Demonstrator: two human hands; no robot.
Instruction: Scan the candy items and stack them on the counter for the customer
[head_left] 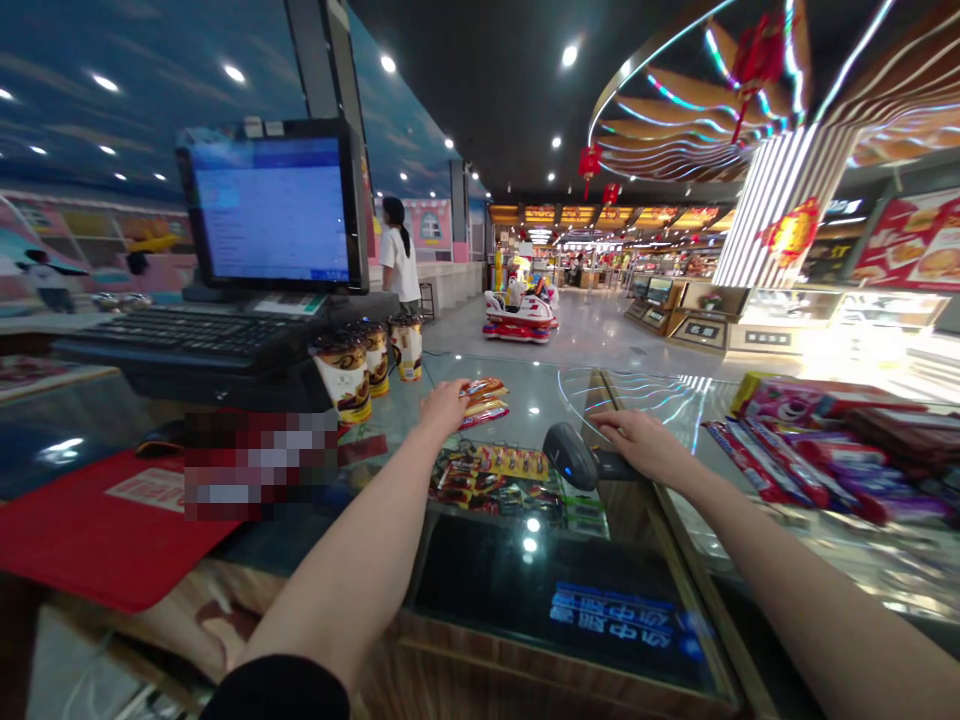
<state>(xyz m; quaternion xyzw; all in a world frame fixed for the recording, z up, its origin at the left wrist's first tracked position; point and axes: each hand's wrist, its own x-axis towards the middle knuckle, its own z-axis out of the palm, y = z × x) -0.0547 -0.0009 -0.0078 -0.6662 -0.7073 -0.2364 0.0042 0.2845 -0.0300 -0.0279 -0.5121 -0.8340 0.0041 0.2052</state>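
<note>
My left hand point(444, 405) reaches over the glass counter, its fingers closed on the near end of a few small wrapped snack bars point(486, 403) in orange, yellow and red wrappers. The far fingers are partly hidden behind the hand. My right hand point(637, 442) hovers at or just over the wooden strip of the counter, fingers stretched out and holding nothing. Just left of it stands a dark barcode scanner point(571, 456) with a small blue light. Whether the fingers touch the strip, I cannot tell.
A lit monitor point(274, 210) and a keyboard point(180, 335) stand at the left, with several patterned cups point(346, 375) beside them. A red mat point(112, 540) covers the near left. Packaged sweets point(817, 450) lie on the right. A person point(400, 255) stands beyond the counter.
</note>
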